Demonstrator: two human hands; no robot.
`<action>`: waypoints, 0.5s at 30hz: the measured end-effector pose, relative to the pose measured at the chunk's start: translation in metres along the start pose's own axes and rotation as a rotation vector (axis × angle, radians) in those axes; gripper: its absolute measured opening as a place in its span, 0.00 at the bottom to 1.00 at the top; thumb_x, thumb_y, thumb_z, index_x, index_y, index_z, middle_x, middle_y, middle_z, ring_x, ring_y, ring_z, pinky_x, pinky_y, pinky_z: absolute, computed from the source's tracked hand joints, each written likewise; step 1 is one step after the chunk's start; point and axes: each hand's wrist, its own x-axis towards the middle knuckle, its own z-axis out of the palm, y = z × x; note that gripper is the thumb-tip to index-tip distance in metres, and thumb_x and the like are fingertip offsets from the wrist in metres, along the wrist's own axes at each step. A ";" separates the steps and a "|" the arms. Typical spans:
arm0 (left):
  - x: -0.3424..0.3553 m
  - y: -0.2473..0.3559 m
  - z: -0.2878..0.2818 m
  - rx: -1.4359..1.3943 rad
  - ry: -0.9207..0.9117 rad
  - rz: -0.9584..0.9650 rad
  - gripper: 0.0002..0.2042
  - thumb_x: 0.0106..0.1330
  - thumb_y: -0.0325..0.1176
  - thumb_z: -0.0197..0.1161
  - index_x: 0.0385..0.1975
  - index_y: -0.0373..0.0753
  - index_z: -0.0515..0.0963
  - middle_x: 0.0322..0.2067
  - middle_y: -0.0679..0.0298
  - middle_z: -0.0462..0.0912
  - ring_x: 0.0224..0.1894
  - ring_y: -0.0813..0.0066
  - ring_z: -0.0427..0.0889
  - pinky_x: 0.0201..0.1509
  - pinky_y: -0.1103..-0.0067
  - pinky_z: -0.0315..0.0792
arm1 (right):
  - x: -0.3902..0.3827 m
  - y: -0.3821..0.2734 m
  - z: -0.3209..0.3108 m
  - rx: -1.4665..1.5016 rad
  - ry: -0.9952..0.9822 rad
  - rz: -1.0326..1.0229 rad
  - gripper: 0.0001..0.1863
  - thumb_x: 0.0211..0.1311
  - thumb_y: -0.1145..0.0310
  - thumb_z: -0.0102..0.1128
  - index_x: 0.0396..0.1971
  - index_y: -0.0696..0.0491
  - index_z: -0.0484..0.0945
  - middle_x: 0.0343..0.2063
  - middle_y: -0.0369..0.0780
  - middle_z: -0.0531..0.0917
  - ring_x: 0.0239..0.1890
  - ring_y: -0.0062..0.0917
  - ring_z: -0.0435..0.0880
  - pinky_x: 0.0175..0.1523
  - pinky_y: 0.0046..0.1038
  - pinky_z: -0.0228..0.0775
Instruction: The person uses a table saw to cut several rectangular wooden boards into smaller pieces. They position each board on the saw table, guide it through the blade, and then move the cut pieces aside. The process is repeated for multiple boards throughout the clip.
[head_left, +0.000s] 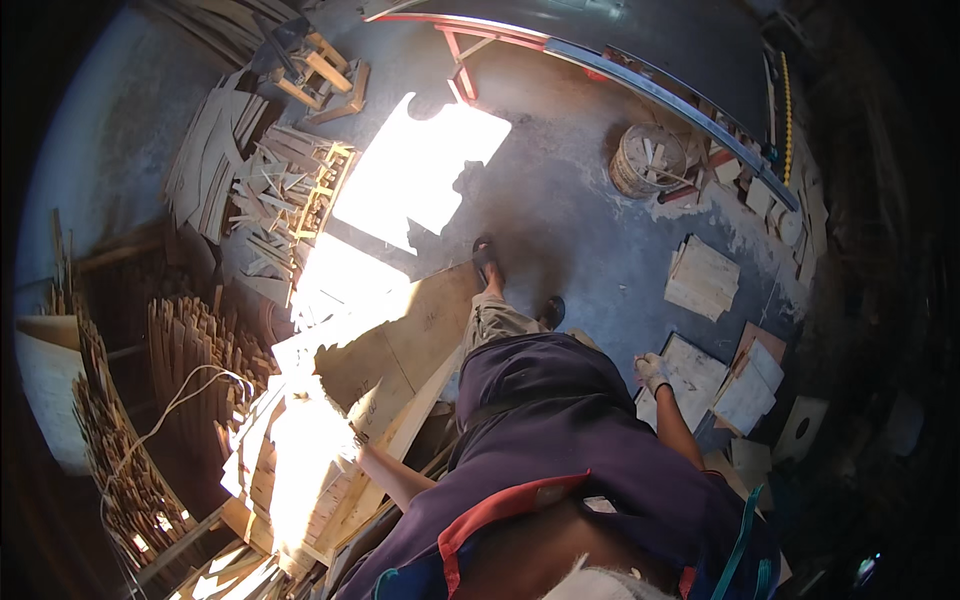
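My left hand [346, 440] reaches over plywood sheets [375, 365] on my left. Strong sunlight washes out its fingers, so their grip on the wood is unclear. The large sheet leans in a long slant from near my feet, and more thin boards [262, 465] with ragged edges lie beside it in the glare. My right hand [652, 373], in a pale glove, hangs at my right side with its fingers curled in. Nothing shows in it. It is above the edge of a pale flat board [690, 372] on the floor.
Wood strips [185, 350] stand bundled at the left. Scraps [270, 205] and a wooden frame [320, 80] lie farther off. Ahead is a long metal-edged table [660, 95] with red legs. A bucket of offcuts [640, 165] and stacked square boards [703, 278] sit at the right.
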 end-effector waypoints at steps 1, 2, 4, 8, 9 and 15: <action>-0.003 0.036 0.005 -0.091 -0.107 0.108 0.27 0.67 0.62 0.67 0.43 0.40 0.83 0.34 0.58 0.87 0.33 0.64 0.85 0.36 0.68 0.76 | -0.028 0.013 0.001 0.052 0.008 0.113 0.13 0.71 0.61 0.62 0.40 0.56 0.84 0.30 0.40 0.86 0.25 0.28 0.88 0.30 0.32 0.80; -0.010 0.057 -0.004 -0.142 -0.181 0.172 0.26 0.66 0.61 0.68 0.42 0.40 0.83 0.33 0.58 0.86 0.32 0.64 0.84 0.35 0.68 0.75 | -0.037 0.015 0.014 0.090 -0.024 0.188 0.13 0.71 0.62 0.61 0.44 0.57 0.84 0.33 0.42 0.87 0.26 0.28 0.88 0.31 0.32 0.82; -0.022 0.102 -0.023 -0.269 -0.395 0.297 0.24 0.65 0.59 0.70 0.38 0.41 0.82 0.30 0.58 0.85 0.29 0.65 0.82 0.32 0.67 0.73 | -0.052 0.023 0.039 0.167 -0.058 0.193 0.13 0.71 0.62 0.60 0.44 0.56 0.84 0.33 0.42 0.87 0.26 0.29 0.88 0.31 0.32 0.81; -0.071 0.232 -0.056 -0.379 -0.510 0.778 0.21 0.62 0.55 0.75 0.32 0.42 0.81 0.24 0.58 0.82 0.23 0.66 0.79 0.27 0.67 0.70 | -0.065 0.027 0.062 0.439 0.020 0.207 0.15 0.72 0.61 0.58 0.48 0.55 0.83 0.35 0.41 0.88 0.26 0.29 0.88 0.29 0.32 0.80; -0.085 0.258 -0.074 -0.399 -0.297 0.986 0.23 0.59 0.57 0.76 0.28 0.42 0.77 0.20 0.59 0.77 0.20 0.63 0.75 0.24 0.65 0.67 | -0.065 0.019 0.071 0.556 0.062 0.195 0.14 0.71 0.61 0.58 0.46 0.54 0.83 0.34 0.41 0.87 0.27 0.29 0.88 0.30 0.32 0.79; -0.130 0.337 -0.152 -0.529 -0.030 1.582 0.31 0.47 0.63 0.80 0.17 0.41 0.70 0.15 0.62 0.68 0.18 0.63 0.68 0.24 0.68 0.61 | -0.066 -0.012 0.126 1.039 0.310 0.089 0.12 0.71 0.60 0.58 0.40 0.54 0.83 0.29 0.38 0.86 0.26 0.25 0.86 0.29 0.30 0.76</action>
